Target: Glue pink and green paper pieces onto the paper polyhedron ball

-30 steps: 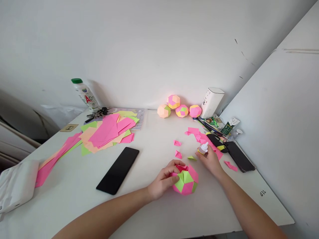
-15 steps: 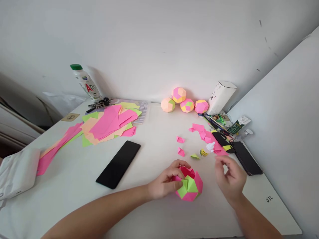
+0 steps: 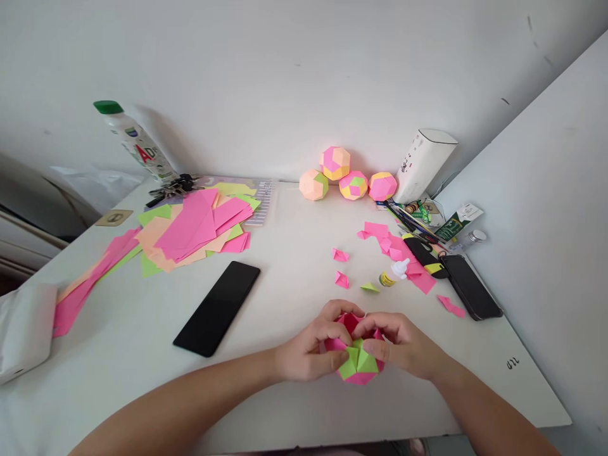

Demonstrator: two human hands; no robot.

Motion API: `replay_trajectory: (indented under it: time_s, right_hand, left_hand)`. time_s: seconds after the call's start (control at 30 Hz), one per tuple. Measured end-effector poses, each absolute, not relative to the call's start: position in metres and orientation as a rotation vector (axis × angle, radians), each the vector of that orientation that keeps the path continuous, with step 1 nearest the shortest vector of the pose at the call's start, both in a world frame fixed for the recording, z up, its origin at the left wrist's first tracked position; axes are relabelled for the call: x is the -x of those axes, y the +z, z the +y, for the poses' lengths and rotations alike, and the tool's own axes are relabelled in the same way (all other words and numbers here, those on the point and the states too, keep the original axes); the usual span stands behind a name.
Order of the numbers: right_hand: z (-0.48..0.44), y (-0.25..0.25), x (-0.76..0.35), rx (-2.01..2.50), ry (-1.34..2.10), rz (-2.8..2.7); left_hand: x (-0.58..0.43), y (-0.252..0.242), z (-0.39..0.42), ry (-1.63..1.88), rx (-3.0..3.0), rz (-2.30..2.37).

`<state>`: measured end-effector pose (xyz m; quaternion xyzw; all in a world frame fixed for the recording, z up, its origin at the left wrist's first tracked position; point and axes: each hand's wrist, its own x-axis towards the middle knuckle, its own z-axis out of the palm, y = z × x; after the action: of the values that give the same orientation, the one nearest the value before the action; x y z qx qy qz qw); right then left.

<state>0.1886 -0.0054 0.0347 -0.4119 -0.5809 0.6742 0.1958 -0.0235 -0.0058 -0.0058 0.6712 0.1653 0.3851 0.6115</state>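
Observation:
A pink and green folded-paper ball (image 3: 360,378) with an opening at its top sits near the front of the table. My left hand (image 3: 313,345) grips its left side, thumb on a green face and fingers over the rim. On the other side, my right hand (image 3: 403,345) pinches the rim by the green pieces, its fingertips reaching into the opening. Behind the ball lie two small pink folded pieces, one (image 3: 341,279) nearer and one (image 3: 340,254) farther, plus a green folded piece (image 3: 369,287). A small glue bottle (image 3: 393,273) with a white tip lies beside them.
Finished paper balls (image 3: 353,185) stand against the wall. Coloured paper sheets (image 3: 190,228) are heaped at left, near a black phone (image 3: 217,308) and a white bottle (image 3: 142,145). Pink paper pieces (image 3: 396,247), a yellow-black cutter (image 3: 425,256) and a dark phone (image 3: 470,288) lie right.
My right hand has moved left, from above the table onto the ball's rim. My left hand keeps its hold. The camera view has shifted slightly.

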Motion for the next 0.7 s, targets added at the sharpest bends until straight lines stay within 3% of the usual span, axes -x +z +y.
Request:
replay_trajectory:
  time_s: [0.23, 0.7]
  right_hand:
    - [-0.005, 0.029, -0.189, 1.136, 2.007, -1.477]
    - [-0.003, 0.041, -0.186, 1.225, 1.867, -1.627]
  left_hand:
    - [0.025, -0.003, -0.005, 0.886, -1.600, 0.416]
    - [0.025, 0.002, -0.005, 0.851, -1.597, 0.478]
